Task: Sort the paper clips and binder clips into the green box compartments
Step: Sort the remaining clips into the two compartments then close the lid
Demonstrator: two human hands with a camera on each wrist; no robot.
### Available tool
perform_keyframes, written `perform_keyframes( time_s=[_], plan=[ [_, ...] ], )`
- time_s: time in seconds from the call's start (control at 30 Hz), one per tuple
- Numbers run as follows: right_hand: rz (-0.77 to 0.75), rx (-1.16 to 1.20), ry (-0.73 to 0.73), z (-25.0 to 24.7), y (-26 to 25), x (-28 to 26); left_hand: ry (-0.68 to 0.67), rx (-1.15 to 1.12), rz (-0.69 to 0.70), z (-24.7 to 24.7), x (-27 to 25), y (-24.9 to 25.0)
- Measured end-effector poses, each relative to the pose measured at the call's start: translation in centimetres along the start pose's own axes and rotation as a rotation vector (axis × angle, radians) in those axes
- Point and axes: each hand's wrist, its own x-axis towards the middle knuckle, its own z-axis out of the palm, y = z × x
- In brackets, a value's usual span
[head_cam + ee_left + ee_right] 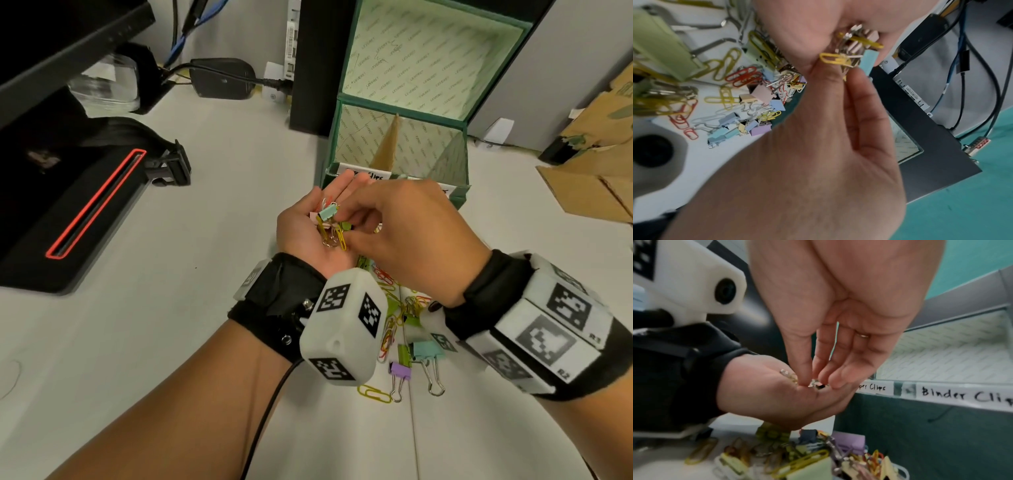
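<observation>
My left hand (308, 212) lies palm up in front of the green box (460, 200), carrying a small handful of clips: a teal binder clip (328, 212), yellow paper clips (339, 240) and others. My right hand (347, 228) reaches down from above, its thumb and fingertips (804, 378) pinching a clip in that palm; which clip is hidden. The teal binder clip (869, 60) and a yellow paper clip (830, 57) show between the two hands. The box front carries the labels "Paper Clips" (872, 387) and "Binder Clips" (962, 395).
A mixed pile of paper clips and binder clips (404, 315) lies on the white desk under my wrists. A black device with a red stripe (85, 212) lies at the left, a power adapter (222, 78) behind it, and cardboard (599, 171) at the right.
</observation>
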Motion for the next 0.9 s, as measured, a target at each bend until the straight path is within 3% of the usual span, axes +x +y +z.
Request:
perform_keyframes(
  time_s=[0.3,0.67,0.77,0.9],
  plan=[
    [0.023,-0.099,-0.102,-0.4,-0.1,0.5,-0.031,-0.010,-0.022,0.1,-0.1,-0.3],
    [0.012,-0.046,0.047,-2.4,0.7,-0.1,-0.102,-0.036,-0.033,-0.4,0.5,-0.3],
    [0.025,0.037,0.149,-3.8,1.5,0.1,-0.103,-0.075,-0.048,-0.3,0.7,-0.1],
    [0.092,0.033,0.394,-6.0,4.4,1.6,-0.105,-0.080,-0.086,-0.3,0.7,0.0]
  ],
)
